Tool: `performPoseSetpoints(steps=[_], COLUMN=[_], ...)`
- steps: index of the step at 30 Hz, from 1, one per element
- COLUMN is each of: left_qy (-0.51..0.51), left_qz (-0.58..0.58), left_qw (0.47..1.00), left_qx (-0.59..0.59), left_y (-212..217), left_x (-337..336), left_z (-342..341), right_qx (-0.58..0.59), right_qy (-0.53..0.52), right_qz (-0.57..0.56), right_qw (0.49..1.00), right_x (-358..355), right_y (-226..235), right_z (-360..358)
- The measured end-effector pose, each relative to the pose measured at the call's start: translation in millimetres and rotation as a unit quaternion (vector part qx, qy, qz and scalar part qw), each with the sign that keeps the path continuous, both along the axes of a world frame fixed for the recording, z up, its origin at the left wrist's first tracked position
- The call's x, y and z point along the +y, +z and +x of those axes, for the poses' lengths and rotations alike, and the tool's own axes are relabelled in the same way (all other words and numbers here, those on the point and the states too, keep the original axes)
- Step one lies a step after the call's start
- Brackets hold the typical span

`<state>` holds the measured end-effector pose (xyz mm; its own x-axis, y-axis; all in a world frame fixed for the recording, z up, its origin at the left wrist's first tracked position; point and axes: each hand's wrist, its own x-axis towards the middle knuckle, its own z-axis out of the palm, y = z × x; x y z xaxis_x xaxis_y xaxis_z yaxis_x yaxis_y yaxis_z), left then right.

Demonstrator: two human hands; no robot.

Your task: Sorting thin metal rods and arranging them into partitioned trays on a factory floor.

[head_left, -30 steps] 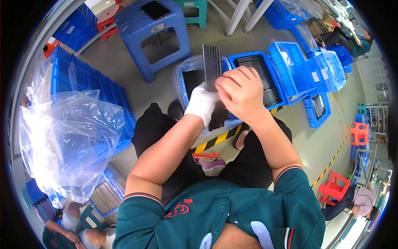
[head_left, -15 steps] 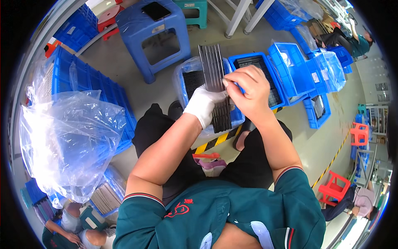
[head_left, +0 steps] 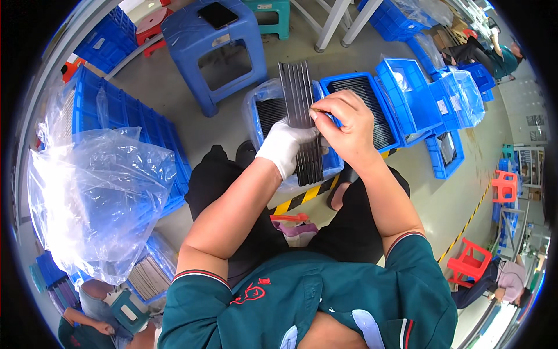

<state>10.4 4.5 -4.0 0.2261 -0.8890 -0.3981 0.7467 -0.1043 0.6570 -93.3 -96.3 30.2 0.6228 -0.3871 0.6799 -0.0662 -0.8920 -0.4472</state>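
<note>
We can read no wording clearly; we see a red emblem (head_left: pixel 250 294) on the green shirt (head_left: pixel 267 273), a pale label (head_left: pixel 221 39) on the blue stool (head_left: pixel 185 28), and white labels (head_left: pixel 442 107) on stacked blue bins (head_left: pixel 440 93).

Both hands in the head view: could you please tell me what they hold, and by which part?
The gloved left hand grips a bundle of dark strips by its middle; the bare right hand is at its right edge, any pinch unclear.
</note>
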Motion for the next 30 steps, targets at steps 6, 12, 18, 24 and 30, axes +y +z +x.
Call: performPoseSetpoints(steps=[6, 12, 18, 24, 30], left_qy=[-0.002, -0.007, -0.008, -0.017, -0.015], left_qz=[0.013, 0.010, 0.007, -0.031, -0.008], left_qw=[1.000, 1.000, 0.998, 0.999, 1.000], left_qx=[-0.018, -0.006, -0.062, -0.016, 0.025], left_y=[-9, -3, 4, -2, 0], left_x=[-2, 0, 1, 2, -1], left_z=[0, 0, -1, 0, 0], right_qx=[-0.001, -0.004, 0.016, 0.003, -0.020], right_qy=[0.001, -0.001, 0.004, 0.008, -0.006], right_qz=[0.012, 0.008, -0.102, -0.051, 0.097], right_qw=[1.000, 1.000, 0.995, 0.999, 0.995], right_x=[0, 0, 4, 3, 5], right_y=[-2, -1, 1, -1, 1], right_z=[0, -1, 2, 1, 1])
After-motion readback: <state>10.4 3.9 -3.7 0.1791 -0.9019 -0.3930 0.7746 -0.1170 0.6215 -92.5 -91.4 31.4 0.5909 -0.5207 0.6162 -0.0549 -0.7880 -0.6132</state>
